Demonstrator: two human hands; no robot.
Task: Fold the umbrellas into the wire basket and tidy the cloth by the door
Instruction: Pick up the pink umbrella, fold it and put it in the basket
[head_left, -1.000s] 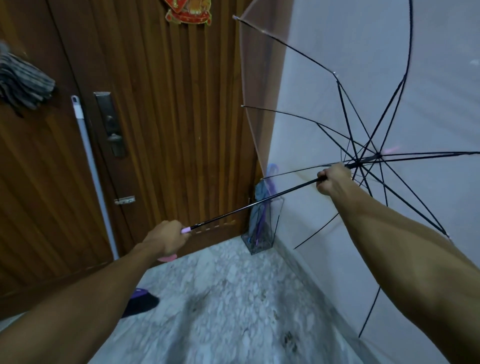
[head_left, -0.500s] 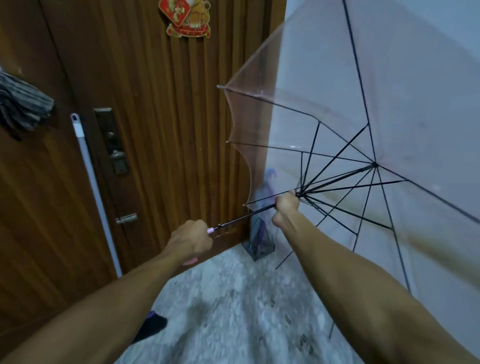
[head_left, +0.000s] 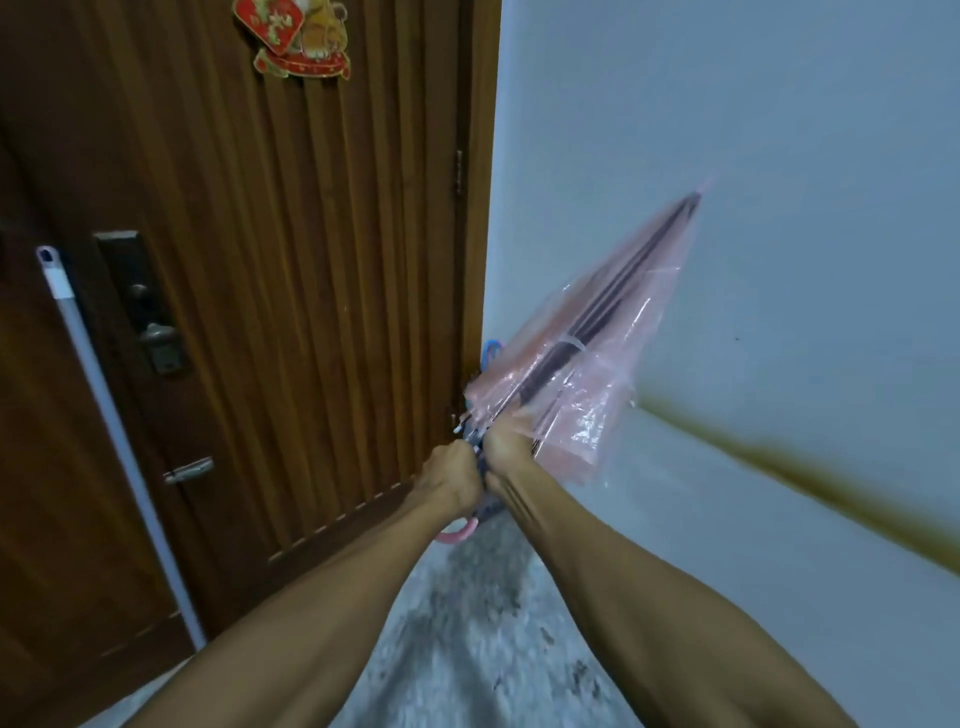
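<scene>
A clear pink umbrella (head_left: 582, 358) is folded shut and points up to the right, in front of the white wall. My left hand (head_left: 451, 480) grips its shaft just above the curved pink handle (head_left: 457, 535). My right hand (head_left: 506, 449) grips the shaft at the runner, touching the left hand, under the loose plastic canopy. The wire basket in the corner is hidden behind the umbrella and my hands; only a blue and purple umbrella handle (head_left: 491, 349) shows above the canopy. No cloth is in view.
A brown wooden door (head_left: 291, 270) with a lock plate (head_left: 140, 301) fills the left. A white mop pole (head_left: 119, 441) leans against it. The white wall (head_left: 753, 156) carries a brown streak (head_left: 779, 462). Below is a marbled grey floor (head_left: 467, 649).
The open canopy has collapsed shut. My right hand slid down the shaft with the runner until it met my left hand. The view moved closer to the corner.
</scene>
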